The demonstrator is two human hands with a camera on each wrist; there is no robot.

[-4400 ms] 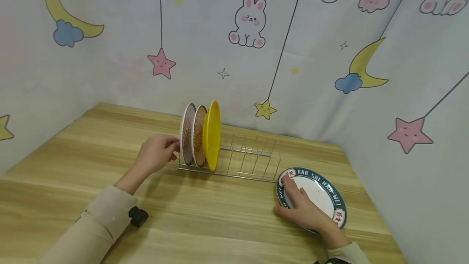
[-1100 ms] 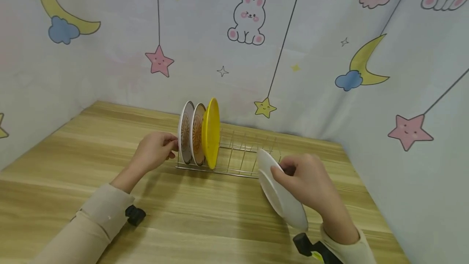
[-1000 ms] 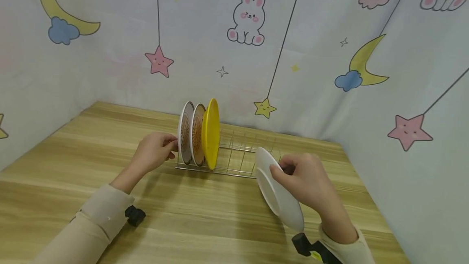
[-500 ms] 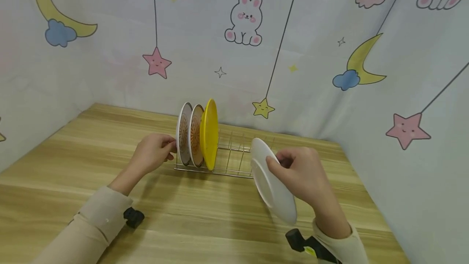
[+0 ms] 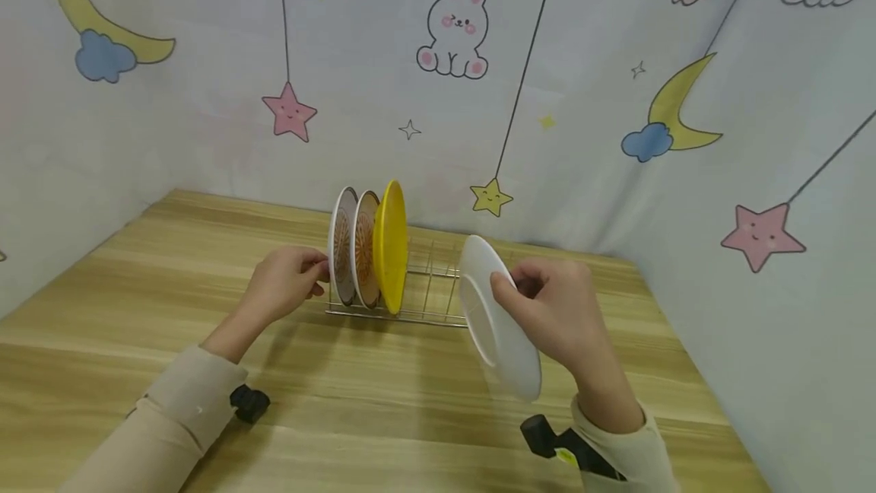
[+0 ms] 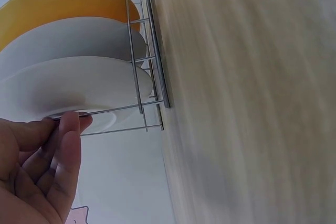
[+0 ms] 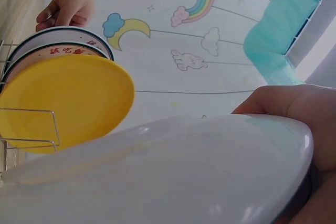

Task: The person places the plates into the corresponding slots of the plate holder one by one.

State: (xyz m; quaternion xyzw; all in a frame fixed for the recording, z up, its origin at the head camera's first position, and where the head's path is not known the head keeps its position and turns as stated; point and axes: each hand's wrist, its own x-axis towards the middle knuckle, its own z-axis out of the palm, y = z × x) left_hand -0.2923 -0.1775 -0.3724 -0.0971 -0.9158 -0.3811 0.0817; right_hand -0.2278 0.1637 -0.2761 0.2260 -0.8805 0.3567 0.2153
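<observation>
In the middle right of the head view, the right hand (image 5: 557, 310) pinched a white plate (image 5: 498, 318) by its upper right edge, the thumb lying on the underside and the fingers curled behind; the plate leaned, its top toward the upper left and its bottom toward the lower right, with the foot ring in sight; it overlapped the right part of the wire rack (image 6: 156, 45), though whether the two touched I could not tell. In the right wrist view the same glossy underside filled the lower middle, with the hand along the right edge.

Left of centre in the head view, the left hand (image 5: 284, 284) pinched the left end of the rack between thumb and fingers; the left wrist view showed, at its lower left, the fingertips on the end wire, just beside the nearest plate.

Three plates stood upright in the left part of the rack, close together: an outer patterned plate (image 5: 342, 249), an inner patterned plate (image 5: 366, 249) and, nearest the centre of the frame, a yellow plate (image 5: 391, 249).

The wood-grain table (image 5: 328, 417) ran across the lower half; behind it, in the upper half, hung a pale backdrop (image 5: 383, 44) printed with a rabbit, stars, moons and clouds; beige sleeves (image 5: 164, 417) entered from the lower left and lower right corners.
</observation>
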